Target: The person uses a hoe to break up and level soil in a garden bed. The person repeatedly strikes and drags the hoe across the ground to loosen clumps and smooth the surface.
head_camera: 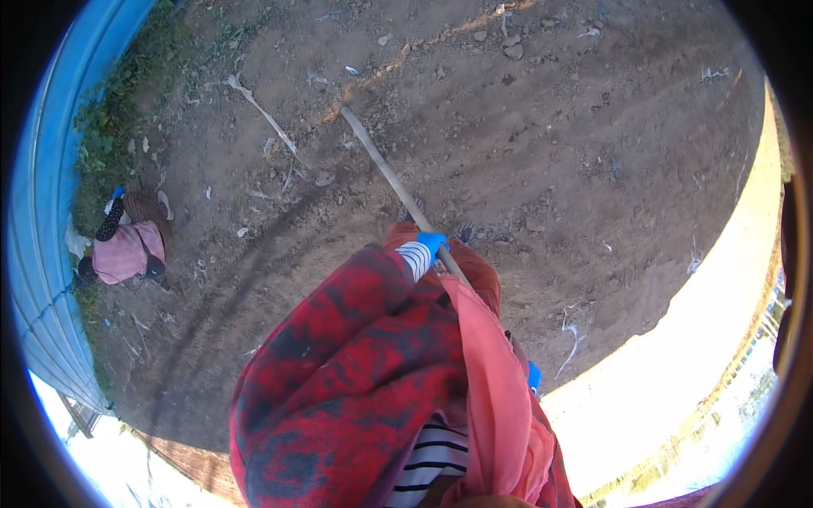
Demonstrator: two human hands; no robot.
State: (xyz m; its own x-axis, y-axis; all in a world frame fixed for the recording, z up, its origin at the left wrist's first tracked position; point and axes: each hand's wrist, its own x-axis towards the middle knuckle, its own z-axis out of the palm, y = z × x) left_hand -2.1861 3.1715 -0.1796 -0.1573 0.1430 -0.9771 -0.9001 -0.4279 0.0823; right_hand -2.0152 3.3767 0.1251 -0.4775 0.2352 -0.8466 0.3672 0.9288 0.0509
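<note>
My left hand (432,244), in a blue glove, is closed around a long wooden handle (387,168). The handle slants from in front of my body out to the upper left, where its far end meets the soil (406,133); no tool head can be made out there. A pink scarf (492,381) hanging from me covers the near part of the handle. Past the scarf, a bit of my blue-gloved right hand (534,376) shows at my side, roughly in line with the handle. Its fingers and grip are hidden.
Left, another person (130,244) bends low beside a blue sheet wall (47,171) fringed with green plants (101,136). A pale strip of plastic film (263,117) and clods (513,49) lie on the ground. My feet (411,209) stand by the handle. Bright sunlit ground (654,381) borders the right.
</note>
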